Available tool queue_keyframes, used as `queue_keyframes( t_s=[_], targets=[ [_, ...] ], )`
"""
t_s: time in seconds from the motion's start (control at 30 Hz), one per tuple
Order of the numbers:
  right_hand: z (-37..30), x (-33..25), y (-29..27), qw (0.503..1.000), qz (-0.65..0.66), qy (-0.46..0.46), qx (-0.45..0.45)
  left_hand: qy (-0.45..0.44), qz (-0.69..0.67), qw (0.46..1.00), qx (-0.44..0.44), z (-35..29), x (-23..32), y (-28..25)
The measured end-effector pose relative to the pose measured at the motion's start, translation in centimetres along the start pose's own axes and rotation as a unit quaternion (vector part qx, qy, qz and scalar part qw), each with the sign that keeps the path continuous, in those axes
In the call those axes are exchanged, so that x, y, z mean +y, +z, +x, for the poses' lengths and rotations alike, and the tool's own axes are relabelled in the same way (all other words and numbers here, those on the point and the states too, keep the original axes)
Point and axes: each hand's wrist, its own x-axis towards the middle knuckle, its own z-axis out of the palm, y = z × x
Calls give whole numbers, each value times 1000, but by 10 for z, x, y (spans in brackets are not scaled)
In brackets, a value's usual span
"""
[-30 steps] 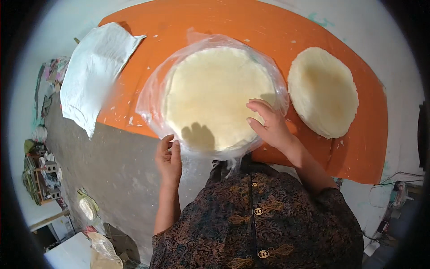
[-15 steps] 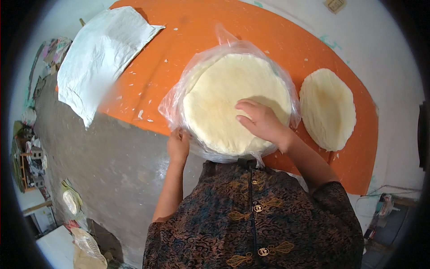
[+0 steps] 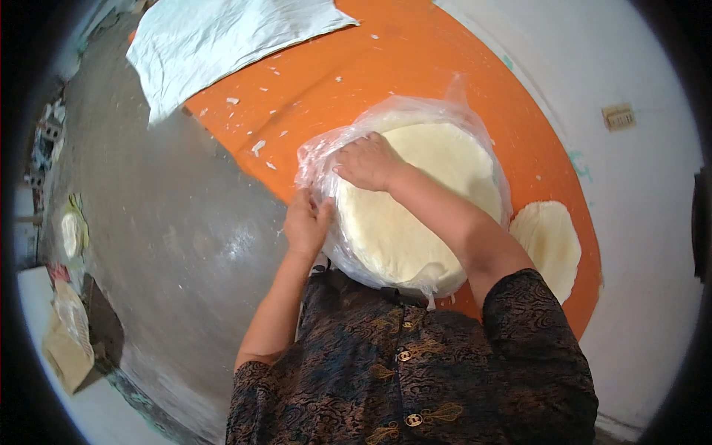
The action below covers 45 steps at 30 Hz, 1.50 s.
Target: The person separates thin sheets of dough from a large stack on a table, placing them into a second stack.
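A thick round stack of pale flat dough [image 3: 426, 222] lies on clear plastic sheeting [image 3: 386, 113], which is bunched up around its rim. At the left edge of the stack, my left hand [image 3: 306, 225] has its fingers closed on the crumpled plastic, with the thumb to the right. My right hand [image 3: 367, 162] reaches across the dough to its upper left rim. Its fingers are curled on the plastic there, and the fingertips are partly hidden. Further right lies a smaller pile of thin dough rounds [image 3: 550, 241], partly covered by my right arm.
The orange tabletop [image 3: 415, 52] carries scattered white flakes. A white cloth [image 3: 222, 44] hangs over its far left edge. Grey floor [image 3: 193, 245] runs along the left, and a white wall [image 3: 645, 222] borders the table on the right. A brown bag [image 3: 67, 348] stands at lower left.
My right hand has moved from the middle of the dough to its upper left rim. My left hand stays at the plastic's left edge. The view has turned, shifting the table and cloth.
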Motion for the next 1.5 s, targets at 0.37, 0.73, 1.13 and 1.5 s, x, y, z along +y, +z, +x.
queue_keyframes(
  t_s=[0.37, 0.73, 1.13, 1.5],
  targets=[
    [51, -6, -17, 974, 37, -33, -223, 57, 45, 995, 69, -1, 8, 8],
    [19, -12, -25, 968, 63, -35, -241, -284, -548, 735, -280, -7, 39, 10],
    [-239, 240, 47, 867, 57, 429, 246, -232, -431, 827, -274, -30, 91, 57],
    [-296, 221, 89, 536, 656, 492, 199, -235, -468, 784, -334, 10, 98, 31]
  ],
)
